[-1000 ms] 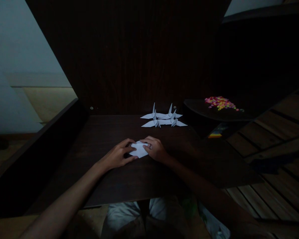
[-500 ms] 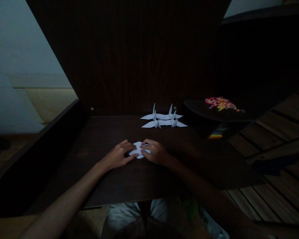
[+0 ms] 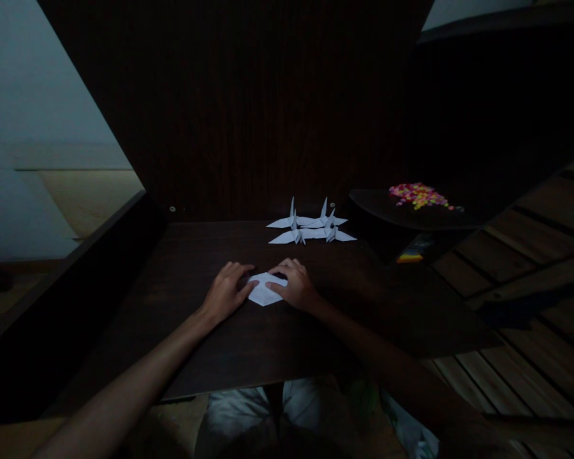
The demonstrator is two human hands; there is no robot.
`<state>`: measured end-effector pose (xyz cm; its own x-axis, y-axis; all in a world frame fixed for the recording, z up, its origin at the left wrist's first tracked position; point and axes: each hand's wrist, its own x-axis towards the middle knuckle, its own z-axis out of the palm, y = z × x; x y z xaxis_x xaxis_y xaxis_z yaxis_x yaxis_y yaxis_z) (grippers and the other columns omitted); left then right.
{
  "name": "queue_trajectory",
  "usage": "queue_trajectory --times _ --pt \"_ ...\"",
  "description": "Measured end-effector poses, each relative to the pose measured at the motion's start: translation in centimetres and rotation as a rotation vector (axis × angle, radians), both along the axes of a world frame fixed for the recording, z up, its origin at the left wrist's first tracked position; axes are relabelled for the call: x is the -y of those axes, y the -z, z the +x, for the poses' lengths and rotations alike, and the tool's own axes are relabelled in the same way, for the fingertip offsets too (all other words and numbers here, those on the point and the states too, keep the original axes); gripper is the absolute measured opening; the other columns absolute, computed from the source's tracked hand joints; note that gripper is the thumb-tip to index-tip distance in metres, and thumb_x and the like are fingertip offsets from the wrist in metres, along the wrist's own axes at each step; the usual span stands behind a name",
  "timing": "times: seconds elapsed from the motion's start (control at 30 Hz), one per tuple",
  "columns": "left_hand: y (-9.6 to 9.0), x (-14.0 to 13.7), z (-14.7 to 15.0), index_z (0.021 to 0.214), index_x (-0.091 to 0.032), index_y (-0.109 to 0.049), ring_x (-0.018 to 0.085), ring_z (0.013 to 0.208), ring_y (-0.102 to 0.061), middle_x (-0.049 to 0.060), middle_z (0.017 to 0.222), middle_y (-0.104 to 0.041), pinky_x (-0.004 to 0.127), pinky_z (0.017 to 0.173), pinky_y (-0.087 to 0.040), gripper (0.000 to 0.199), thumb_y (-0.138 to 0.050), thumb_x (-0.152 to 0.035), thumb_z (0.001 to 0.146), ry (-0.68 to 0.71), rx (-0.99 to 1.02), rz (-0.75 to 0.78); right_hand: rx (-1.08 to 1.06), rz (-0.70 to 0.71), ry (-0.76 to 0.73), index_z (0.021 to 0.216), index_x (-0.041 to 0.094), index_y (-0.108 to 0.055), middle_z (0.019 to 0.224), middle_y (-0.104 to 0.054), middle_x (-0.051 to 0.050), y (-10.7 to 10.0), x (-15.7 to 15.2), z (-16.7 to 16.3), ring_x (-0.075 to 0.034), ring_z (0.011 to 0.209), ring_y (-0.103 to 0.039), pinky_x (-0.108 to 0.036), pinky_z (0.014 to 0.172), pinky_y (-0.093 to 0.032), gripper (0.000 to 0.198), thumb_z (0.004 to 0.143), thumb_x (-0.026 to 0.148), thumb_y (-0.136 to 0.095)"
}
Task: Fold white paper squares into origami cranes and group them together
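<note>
A white sheet of folded paper point(image 3: 264, 295), roughly six-sided, lies on the dark desk in front of me. My left hand point(image 3: 226, 289) holds its left edge, the thumb on top and the fingers curved along the far side. From the right, my right hand point(image 3: 295, 287) grips the paper too, thumb across its upper face and fingers bent behind the far edge. Beyond my hands stand several white origami cranes point(image 3: 312, 231), set close together in two rows with pointed wings and necks.
A heap of small pink and yellow pieces point(image 3: 418, 196) lies on a raised corner shelf point(image 3: 377, 207) at right. Under that shelf is a colourful item point(image 3: 411, 255). A dark side panel point(image 3: 71, 287) borders the desk on the left, and a tall back panel rises behind.
My fingers have moved from lying flat on the paper to its far edge, so more of its surface shows. The thumbs stay on it. The view has shifted slightly.
</note>
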<state>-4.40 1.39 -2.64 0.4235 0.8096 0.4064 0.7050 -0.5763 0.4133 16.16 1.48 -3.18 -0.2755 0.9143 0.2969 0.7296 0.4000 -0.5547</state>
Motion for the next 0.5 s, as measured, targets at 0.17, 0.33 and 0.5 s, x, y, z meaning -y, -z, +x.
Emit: queue_trajectory --times 0.17,0.33,0.5 --pt "-0.11 0.18 0.01 0.105 -0.019 -0.064 0.025 0.096 -0.052 0.008 0.104 -0.058 0.042 0.086 -0.042 0.026 -0.053 -0.035 0.087 -0.028 -0.115 0.004 -0.015 -0.125 0.007 0.093 0.021 -0.067 0.089 -0.062 -0.002 0.06 -0.14 -0.1 -0.019 0.087 -0.052 -0.034 0.078 -0.032 0.021 0.074 0.028 -0.071" --pt "-0.32 0.27 0.1 0.101 -0.02 -0.065 0.025 0.096 -0.05 0.008 0.104 -0.058 0.042 0.085 -0.041 0.024 -0.052 -0.034 0.088 -0.016 -0.11 -0.059 -0.024 -0.153 0.002 0.099 0.02 -0.065 0.087 -0.062 -0.001 -0.17 0.07 -0.18 -0.019 0.088 -0.052 -0.033 0.077 -0.031 0.026 0.074 0.026 -0.07" --pt "-0.53 0.26 0.21 0.094 -0.019 -0.064 0.023 0.093 -0.052 0.007 0.098 -0.059 0.04 0.085 -0.041 0.017 -0.055 -0.031 0.086 -0.009 -0.025 -0.132 -0.011 -0.121 -0.001 0.089 0.02 -0.065 0.092 -0.059 -0.003 -0.38 0.4 -0.31 -0.02 0.092 -0.05 -0.034 0.08 -0.033 0.016 0.075 0.024 -0.07"
